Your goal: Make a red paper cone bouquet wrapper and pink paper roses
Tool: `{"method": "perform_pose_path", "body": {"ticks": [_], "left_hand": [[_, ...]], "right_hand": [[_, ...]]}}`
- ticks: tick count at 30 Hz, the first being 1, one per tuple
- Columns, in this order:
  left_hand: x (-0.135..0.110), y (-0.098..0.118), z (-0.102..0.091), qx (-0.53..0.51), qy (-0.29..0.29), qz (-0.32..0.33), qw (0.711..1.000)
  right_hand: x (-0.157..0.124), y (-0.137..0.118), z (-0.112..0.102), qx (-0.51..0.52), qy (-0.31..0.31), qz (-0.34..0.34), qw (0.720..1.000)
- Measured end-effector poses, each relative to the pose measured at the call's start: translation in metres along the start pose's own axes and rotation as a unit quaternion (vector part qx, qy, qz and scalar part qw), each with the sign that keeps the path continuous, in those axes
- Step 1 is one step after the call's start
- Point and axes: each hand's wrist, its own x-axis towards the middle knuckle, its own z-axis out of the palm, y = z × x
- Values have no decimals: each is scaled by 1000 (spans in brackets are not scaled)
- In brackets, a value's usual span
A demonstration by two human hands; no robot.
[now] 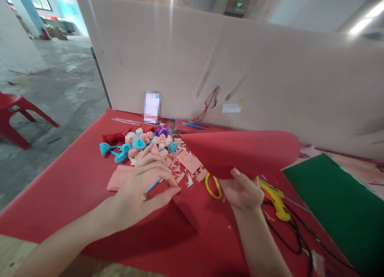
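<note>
My left hand (150, 185) is closed, with a thin blue pen-like stick (153, 185) lodged between thumb and fingers. Its fingertips meet close above a red paper edge; whether they pinch that paper, I cannot tell. On the right, my right hand (244, 189) grips a large red paper sheet (240, 149), thumb on top and the other fingers hidden. The sheet curls up and away toward the back. Beside the right wrist shows a yellow loop (213, 187), perhaps a scissors handle. Pink paper scraps (189, 161) lie between the hands.
Paper flowers (139, 144) pile behind my left hand, near folded pink paper (118, 177). A phone (152, 106) leans on the white panel (180, 61). A yellow glue gun (279, 205) with black cable and a green sheet (336, 205) lie right. A red stool (21, 113) stands left.
</note>
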Motion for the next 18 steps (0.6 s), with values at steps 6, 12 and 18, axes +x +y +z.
{"method": "perform_pose_path", "body": {"ticks": [6,12,18], "left_hand": [[0,0,-1,-3,-12,2,1000],[-1,-2,-2,-37,-26,-12,999],[2,-4,2,-29,-6,10,1000]], "right_hand": [[1,1,0,35,8,25,999],[1,0,-2,40,23,24,999],[3,-2,-3,49,48,25,997]]}}
